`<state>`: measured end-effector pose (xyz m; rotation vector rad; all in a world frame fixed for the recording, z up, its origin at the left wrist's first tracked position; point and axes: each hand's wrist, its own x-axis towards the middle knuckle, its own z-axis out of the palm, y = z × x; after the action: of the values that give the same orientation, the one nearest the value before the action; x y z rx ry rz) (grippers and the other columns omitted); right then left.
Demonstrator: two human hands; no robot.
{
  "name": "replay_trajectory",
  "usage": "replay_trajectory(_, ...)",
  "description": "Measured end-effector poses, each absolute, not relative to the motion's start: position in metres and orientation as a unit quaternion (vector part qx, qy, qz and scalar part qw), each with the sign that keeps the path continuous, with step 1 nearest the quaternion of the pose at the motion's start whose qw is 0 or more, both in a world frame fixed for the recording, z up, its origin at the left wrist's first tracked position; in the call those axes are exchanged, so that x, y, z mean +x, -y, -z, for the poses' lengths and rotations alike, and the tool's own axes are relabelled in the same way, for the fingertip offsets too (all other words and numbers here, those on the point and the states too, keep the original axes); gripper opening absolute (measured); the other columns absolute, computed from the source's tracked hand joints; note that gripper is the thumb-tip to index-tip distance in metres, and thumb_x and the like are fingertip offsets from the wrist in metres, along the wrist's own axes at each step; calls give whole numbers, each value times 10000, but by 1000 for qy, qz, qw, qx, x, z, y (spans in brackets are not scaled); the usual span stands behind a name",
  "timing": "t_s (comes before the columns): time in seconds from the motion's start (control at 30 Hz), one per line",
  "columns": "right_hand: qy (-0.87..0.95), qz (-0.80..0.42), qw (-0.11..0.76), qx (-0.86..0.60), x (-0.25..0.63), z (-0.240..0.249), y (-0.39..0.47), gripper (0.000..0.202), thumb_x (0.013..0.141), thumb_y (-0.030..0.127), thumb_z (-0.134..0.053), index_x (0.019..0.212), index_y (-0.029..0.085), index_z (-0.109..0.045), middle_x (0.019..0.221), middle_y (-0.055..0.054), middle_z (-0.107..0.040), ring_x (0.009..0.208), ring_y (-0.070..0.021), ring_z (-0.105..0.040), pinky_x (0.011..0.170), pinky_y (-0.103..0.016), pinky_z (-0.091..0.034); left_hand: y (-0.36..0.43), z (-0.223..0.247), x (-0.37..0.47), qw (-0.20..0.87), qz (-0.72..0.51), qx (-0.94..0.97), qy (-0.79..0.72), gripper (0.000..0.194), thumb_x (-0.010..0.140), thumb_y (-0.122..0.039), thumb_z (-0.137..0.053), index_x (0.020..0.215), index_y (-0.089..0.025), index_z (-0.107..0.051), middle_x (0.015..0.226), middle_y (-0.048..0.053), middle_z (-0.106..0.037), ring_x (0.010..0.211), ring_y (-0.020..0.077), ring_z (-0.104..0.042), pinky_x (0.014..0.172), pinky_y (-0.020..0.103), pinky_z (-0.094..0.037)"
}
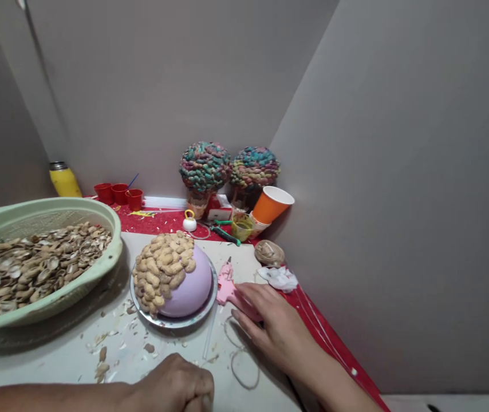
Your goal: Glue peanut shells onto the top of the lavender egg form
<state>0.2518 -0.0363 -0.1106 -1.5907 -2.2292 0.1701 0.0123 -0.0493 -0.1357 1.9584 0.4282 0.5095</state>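
Observation:
On a metal plate sits a purple balloon-like ball, its left and upper part covered with peanut shells. Right of the plate, a pink glue gun lies with its nozzle pointing away, and a clear stick is beside it. The fingers of my right hand are around the glue gun's handle. My left hand is closed near the front edge of the view, below the plate; what it holds, if anything, is hidden.
A green basket of shells stands left. Along the back are a yellow bottle, red cups, two colourful shell-covered balls, green-handled pliers and an orange cup. Shell scraps and a loop of cord lie in front.

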Motion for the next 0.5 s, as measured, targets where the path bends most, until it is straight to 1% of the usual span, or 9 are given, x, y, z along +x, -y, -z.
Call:
replay_trajectory(0.07, 788, -49, 129, -600, 250, 112, 33, 367, 901, 292, -546, 1244, 165, -575, 1226, -149, -619, 1086, -302, -563, 920, -435, -452, 49, 138, 13, 485, -224, 828, -173, 322, 811, -151, -479, 568, -256, -296, 491, -45, -427, 442, 115, -415, 456, 221, -328)
replay_trajectory(0.17, 780, -37, 94, -618, 245, 115, 27, 390, 880, 229, -521, 1259, 142, -548, 1176, -155, -641, 1056, -300, -584, 888, -405, -443, 52, 135, 12, 442, -248, 846, -165, 241, 785, -107, -476, 576, -229, -472, 529, -2, -552, 483, 129, -491, 489, 224, -367)
replay_trajectory(0.23, 778, -31, 78, -623, 242, 116, 21, 390, 867, 211, -507, 1248, 129, -532, 1117, -158, -660, 1008, -296, -611, 829, -380, -449, 55, 135, 11, 419, -266, 854, -160, 210, 775, -92, -472, 648, -204, -596, 594, 48, -650, 547, 159, -573, 538, 237, -418)
replay_trajectory(0.3, 777, -23, 65, -626, 239, 118, 16, 402, 842, 192, -509, 1239, 127, -512, 1095, -158, -665, 973, -293, -629, 775, -356, -446, 57, 140, 11, 401, -282, 858, -151, 226, 741, -69, -482, 769, -181, -676, 694, 90, -727, 636, 197, -646, 604, 254, -468)
replay_trajectory(0.37, 775, -13, 57, -629, 236, 120, 13, 440, 801, 158, -519, 1239, 130, -486, 1107, -156, -662, 966, -291, -637, 747, -339, -438, 56, 153, 13, 386, -296, 863, -140, 316, 693, -38, -489, 881, -180, -700, 804, 102, -767, 725, 222, -688, 668, 268, -502)
replay_trajectory(0.43, 774, -4, 52, -631, 234, 123, 11, 495, 757, 121, -522, 1248, 139, -459, 1127, -149, -660, 973, -289, -642, 726, -325, -437, 53, 168, 18, 375, -297, 871, -117, 315, 655, -26, -519, 844, -203, -700, 831, 74, -777, 767, 225, -701, 701, 268, -519)
replay_trajectory(0.5, 771, 6, 55, -634, 232, 127, 10, 515, 741, 99, -506, 1249, 157, -445, 1161, -144, -653, 977, -285, -649, 708, -319, -444, 48, 181, 26, 365, -286, 880, -102, 229, 644, -44, -596, 777, -207, -685, 814, 57, -770, 757, 232, -699, 676, 277, -528)
